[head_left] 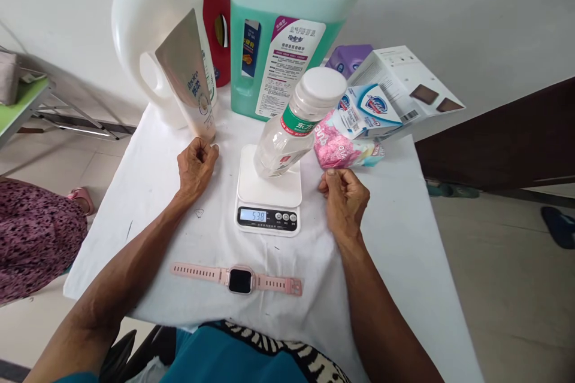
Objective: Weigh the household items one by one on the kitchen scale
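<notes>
A clear plastic bottle (287, 137) with a white cap and green label stands on a white digital kitchen scale (269, 190). The scale's display reads 538 or 53.8; a decimal point is hard to make out. My left hand (196, 169) rests on the cloth to the left of the scale, fingers curled in, close by the cap of a Rejoice tube (191, 78). On the other side, my right hand (345, 198) lies with curled fingers just below a pink packet (336, 146). Neither hand shows anything in it. A pink smartwatch (240, 280) lies flat in front of the scale.
Behind stand a white jug (130, 18), a red bottle (213, 6) and a large green liquid jug (251, 6). A soap box (372, 109), an open white carton (404, 72) and a purple item (348, 61) are at the right. Another person's patterned clothing (38, 239) shows at left.
</notes>
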{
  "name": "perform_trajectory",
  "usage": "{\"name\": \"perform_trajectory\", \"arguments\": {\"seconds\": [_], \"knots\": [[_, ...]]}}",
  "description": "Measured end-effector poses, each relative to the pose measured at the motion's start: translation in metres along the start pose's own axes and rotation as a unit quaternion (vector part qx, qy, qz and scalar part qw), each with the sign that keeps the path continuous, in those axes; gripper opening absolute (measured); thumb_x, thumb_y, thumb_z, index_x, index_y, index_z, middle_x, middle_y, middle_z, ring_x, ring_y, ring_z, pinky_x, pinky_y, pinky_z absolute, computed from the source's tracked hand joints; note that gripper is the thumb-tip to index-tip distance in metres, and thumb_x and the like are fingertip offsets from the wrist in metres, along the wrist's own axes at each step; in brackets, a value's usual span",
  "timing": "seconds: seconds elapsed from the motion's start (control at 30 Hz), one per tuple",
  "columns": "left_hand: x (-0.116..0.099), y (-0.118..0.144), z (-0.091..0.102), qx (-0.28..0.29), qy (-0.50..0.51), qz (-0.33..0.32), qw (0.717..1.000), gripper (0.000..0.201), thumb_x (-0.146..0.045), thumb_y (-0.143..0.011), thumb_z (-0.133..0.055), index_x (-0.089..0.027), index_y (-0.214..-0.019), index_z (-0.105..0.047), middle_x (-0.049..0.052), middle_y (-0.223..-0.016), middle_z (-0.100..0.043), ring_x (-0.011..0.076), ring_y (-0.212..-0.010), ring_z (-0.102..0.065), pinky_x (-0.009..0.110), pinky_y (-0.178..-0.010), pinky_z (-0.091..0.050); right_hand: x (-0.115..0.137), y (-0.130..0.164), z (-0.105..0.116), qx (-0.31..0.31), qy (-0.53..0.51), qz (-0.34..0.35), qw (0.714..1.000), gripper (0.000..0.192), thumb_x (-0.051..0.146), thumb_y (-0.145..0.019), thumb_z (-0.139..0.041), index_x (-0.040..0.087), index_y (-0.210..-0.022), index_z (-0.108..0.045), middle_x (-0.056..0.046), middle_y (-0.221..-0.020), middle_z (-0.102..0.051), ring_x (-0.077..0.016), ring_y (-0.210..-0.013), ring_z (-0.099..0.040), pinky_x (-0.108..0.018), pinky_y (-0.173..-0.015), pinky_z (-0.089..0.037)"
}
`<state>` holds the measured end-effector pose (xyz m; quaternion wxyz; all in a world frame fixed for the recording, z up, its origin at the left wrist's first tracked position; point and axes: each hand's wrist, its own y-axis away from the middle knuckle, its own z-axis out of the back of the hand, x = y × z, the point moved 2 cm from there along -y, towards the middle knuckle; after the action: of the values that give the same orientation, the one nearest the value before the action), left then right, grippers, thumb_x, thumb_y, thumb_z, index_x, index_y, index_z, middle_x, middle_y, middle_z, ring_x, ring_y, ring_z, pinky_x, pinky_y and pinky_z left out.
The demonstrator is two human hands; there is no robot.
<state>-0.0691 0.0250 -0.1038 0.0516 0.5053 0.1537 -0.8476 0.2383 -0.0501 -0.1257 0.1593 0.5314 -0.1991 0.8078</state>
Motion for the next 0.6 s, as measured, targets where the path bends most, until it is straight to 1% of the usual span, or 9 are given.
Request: {"name": "perform_trajectory", "arguments": {"seconds": [0.47, 0.6], "knots": [[-0.0017, 0.0013, 0.0006, 0.005, -0.011, 0.007, 1.000, 0.029, -0.030, -0.083, -0.066, -0.022, -0.065, -0.046, -0.005, -0.061, -0.046, 0.0108, -0.059, -0.038, 0.026, -0.060, -0.036, 0.0015, 0.0006, 0.0003, 0.005, 0.008, -0.002, 1.000, 0.040, 0.056, -0.097, -0.059, 0.022, -0.075, -0.060, 0.002, -0.065, -0.061, -0.0152, -0.061, -0.055, -0.030, -0.065, -0.043], [-0.0012, 0.0013, 0.0006, 0.004, -0.014, 0.011, 1.000, 0.029, -0.031, -0.084, -0.066, -0.022, -0.066, -0.046, -0.005, -0.061, -0.045, 0.0109, -0.060, -0.038, 0.026, -0.060, -0.036, 0.0029, 0.0012, 0.0000, 0.003, -0.015, -0.007, 1.000, 0.040, 0.057, -0.096, -0.061, 0.022, -0.075, -0.060, 0.002, -0.065, -0.060, -0.0158, -0.061, -0.055, -0.030, -0.064, -0.043]]}}
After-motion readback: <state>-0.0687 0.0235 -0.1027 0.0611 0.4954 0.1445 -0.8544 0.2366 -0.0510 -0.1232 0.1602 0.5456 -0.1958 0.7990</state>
